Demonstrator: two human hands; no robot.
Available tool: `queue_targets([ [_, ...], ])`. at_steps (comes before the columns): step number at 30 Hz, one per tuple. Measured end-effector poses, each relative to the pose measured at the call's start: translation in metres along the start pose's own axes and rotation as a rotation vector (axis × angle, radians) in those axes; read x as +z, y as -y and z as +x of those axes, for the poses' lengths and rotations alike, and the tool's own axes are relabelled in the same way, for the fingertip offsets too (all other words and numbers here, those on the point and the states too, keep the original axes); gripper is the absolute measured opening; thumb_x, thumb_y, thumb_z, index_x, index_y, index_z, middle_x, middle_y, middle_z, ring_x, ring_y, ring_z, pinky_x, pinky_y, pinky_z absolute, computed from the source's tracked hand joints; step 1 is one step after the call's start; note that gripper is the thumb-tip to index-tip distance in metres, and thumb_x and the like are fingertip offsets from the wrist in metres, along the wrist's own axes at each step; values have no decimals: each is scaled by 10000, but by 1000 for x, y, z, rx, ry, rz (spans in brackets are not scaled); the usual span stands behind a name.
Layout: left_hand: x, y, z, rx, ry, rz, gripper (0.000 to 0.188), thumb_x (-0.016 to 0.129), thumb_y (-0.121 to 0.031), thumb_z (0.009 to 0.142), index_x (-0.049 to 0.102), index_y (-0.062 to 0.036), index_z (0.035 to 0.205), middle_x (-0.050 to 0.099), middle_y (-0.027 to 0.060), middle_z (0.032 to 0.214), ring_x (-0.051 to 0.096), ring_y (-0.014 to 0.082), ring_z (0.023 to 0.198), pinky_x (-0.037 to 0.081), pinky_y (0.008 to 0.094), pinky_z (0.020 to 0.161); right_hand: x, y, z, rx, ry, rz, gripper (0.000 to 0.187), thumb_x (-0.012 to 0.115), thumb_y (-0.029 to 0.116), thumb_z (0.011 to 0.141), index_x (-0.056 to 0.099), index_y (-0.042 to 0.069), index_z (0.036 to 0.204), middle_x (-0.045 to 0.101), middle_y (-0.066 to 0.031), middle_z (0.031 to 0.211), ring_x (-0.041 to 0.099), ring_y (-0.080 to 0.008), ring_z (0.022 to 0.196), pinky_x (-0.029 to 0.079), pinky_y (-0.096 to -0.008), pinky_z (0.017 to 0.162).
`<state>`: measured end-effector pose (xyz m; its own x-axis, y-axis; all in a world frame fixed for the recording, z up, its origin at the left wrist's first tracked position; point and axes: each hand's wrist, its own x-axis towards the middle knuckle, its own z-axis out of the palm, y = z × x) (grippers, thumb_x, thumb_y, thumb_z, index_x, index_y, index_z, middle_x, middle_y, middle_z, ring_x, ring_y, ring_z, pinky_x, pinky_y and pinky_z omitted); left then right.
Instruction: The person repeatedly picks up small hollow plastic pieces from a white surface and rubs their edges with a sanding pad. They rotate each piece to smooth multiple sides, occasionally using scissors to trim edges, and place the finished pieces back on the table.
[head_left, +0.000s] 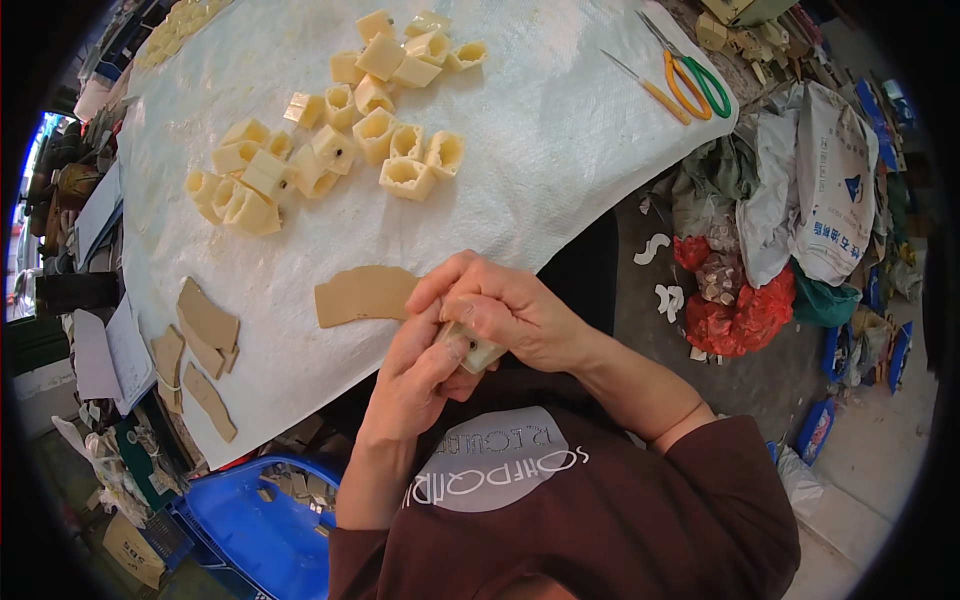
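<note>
Both my hands meet close to my body at the near edge of the white-covered table [290,350]. My left hand [410,375] is closed around a small cream block [484,354] with a dark hole in its face. My right hand [515,312] grips the same block from the other side, its thumb and fingers pressed against my left fingers. Most of the block is hidden by them. Just left of my fingers, a flat tan sheet piece [362,296] with a curved edge lies on the cover.
Several hollow cream blocks [406,176] sit in loose groups farther back. More tan pieces [208,326] lie at left. Scissors [690,85] with orange and green handles and a wooden-handled pointed tool [665,100] rest far right. A blue plastic container [250,530] stands below; bags [835,190] crowd the right.
</note>
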<state>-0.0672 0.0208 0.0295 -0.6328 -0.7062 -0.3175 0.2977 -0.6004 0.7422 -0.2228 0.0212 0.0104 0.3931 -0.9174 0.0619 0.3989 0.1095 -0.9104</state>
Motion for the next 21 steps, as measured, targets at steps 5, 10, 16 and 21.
queue_targets([
  [5, -1, 2, 2, 39, -70, 33, 438, 485, -244, 829, 420, 10, 1179, 526, 111, 816, 463, 103, 601, 322, 188, 458, 1, -1, -2, 95, -32, 274, 275, 435, 252, 940, 538, 33, 1072, 449, -142, 1243, 494, -181, 1053, 422, -328, 887],
  [10, -6, 4, 3, 39, -52, 8, 409, 474, -169, 821, 402, -7, 1190, 458, 25, 834, 433, 64, 641, 343, 168, 495, 8, -10, -8, 42, -48, 407, 296, 387, 217, 947, 528, 33, 1131, 426, -145, 1262, 460, -203, 1101, 392, -340, 925],
  [16, 7, 5, 5, 111, -161, 110, 398, 458, -214, 856, 383, -24, 1198, 481, 26, 866, 443, 70, 641, 319, 183, 478, 3, -22, -5, -186, -73, -230, 326, 399, 258, 946, 518, 31, 1148, 363, -74, 1301, 496, -131, 1025, 444, -249, 829],
  [21, 8, 12, 6, 171, -177, -103, 356, 398, -357, 918, 464, -44, 1072, 502, 40, 855, 405, 83, 604, 313, 221, 480, 9, -21, -4, -4, -49, 397, 386, 407, 321, 932, 527, 22, 1145, 369, -79, 1294, 478, -152, 1055, 419, -281, 870],
])
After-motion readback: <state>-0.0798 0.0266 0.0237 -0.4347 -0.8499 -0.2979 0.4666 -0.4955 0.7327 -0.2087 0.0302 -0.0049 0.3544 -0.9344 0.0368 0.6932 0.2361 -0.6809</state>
